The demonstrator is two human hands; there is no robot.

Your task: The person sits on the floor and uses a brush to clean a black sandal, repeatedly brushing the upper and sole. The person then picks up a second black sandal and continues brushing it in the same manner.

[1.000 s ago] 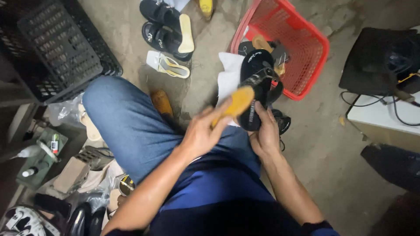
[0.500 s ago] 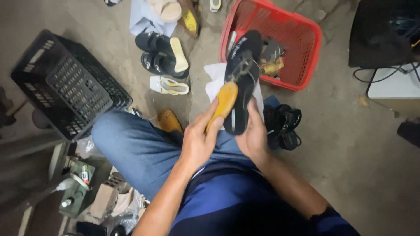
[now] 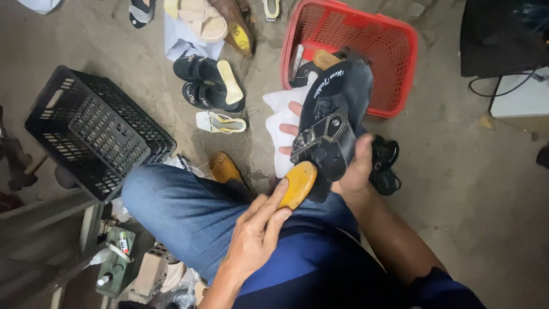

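My right hand (image 3: pixel 351 171) grips a black sandal (image 3: pixel 334 123) from underneath, thumb on its heel edge and fingertips showing at its left side. The sandal faces up, its strap and footbed toward me. My left hand (image 3: pixel 254 232) holds a yellow-brown wooden brush (image 3: pixel 297 184) whose end touches the sandal's heel. Both hands are above my blue-jeaned knee. A white cloth (image 3: pixel 280 129) lies beneath the sandal.
A red plastic basket (image 3: pixel 400 63) with shoes stands behind the sandal. A black crate (image 3: pixel 91 131) sits at left. Black, white and tan sandals (image 3: pixel 209 86) lie on the concrete floor; another black pair (image 3: pixel 386 166) is by my right hand. Bottles and clutter sit lower left.
The sandal has been turned from edge-on to face up and tilted right. My left hand with the brush slid down to the sandal's heel. The view shifted slightly.
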